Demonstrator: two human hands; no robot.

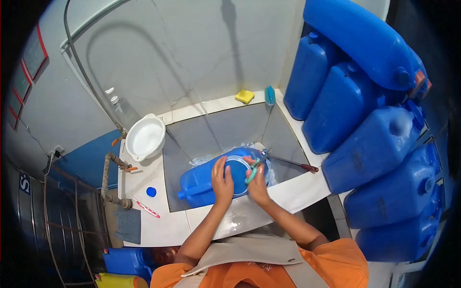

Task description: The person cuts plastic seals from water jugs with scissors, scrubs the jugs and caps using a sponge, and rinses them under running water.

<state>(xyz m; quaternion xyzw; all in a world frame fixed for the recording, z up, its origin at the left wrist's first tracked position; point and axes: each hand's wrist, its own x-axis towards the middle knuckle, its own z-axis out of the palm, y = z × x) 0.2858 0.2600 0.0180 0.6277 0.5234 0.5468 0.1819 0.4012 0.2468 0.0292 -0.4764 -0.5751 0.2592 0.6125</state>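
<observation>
A blue jerrycan (198, 181) lies tilted on its side in the sink. Its large round blue face (237, 176), edged by a whitish ring, is turned up toward me. My left hand (222, 182) rests at the left edge of this round part, fingers stretched out and holding nothing. At the right edge, my right hand (258, 185) has its fingers curled around a small mint-green, loop-like piece (251, 175); its exact kind is unclear. Just beyond that hand, a thin rod with a dark red handle (309, 167) leans across the sink.
A tiled sink (192, 132) surrounds the jerrycan. On its ledge are a white basin (145, 138), yellow sponge (245, 97), teal brush (270, 96), blue cap (151, 192) and pink-and-white toothbrush (148, 209). Several blue jerrycans (338, 108) stand along the right; a grey cloth (128, 225) hangs left.
</observation>
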